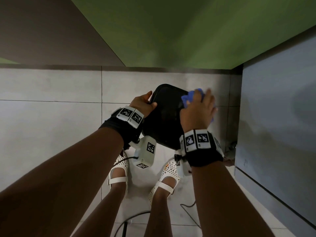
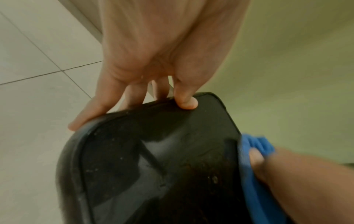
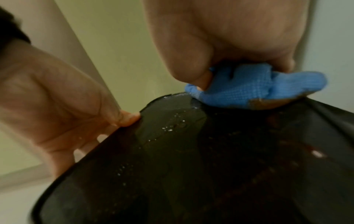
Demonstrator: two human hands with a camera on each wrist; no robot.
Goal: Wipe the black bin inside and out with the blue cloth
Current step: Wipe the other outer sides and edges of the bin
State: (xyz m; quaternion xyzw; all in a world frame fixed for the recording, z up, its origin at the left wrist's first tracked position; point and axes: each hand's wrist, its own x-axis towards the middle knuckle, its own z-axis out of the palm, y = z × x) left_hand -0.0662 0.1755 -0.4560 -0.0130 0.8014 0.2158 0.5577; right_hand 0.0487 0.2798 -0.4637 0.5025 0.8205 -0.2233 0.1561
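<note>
The black bin (image 1: 164, 120) is lifted off the floor and tilted, its open mouth facing me. My left hand (image 1: 143, 103) grips its left rim, thumb inside and fingers outside, as the left wrist view shows (image 2: 145, 91). My right hand (image 1: 198, 110) holds the bunched blue cloth (image 1: 189, 96) against the right rim. In the right wrist view the thumb pinches the cloth (image 3: 245, 87) onto the rim's edge. The bin's inner wall (image 3: 191, 166) is wet, with droplets and specks. In the left wrist view the cloth (image 2: 254, 144) wraps over the rim of the bin (image 2: 153, 166).
A green wall (image 1: 188, 31) rises just behind the bin. A grey-blue cabinet side (image 1: 277, 117) stands close on the right. Below are the pale tiled floor (image 1: 51, 108), my feet in white shoes (image 1: 164, 182) and a black cable (image 1: 189, 212).
</note>
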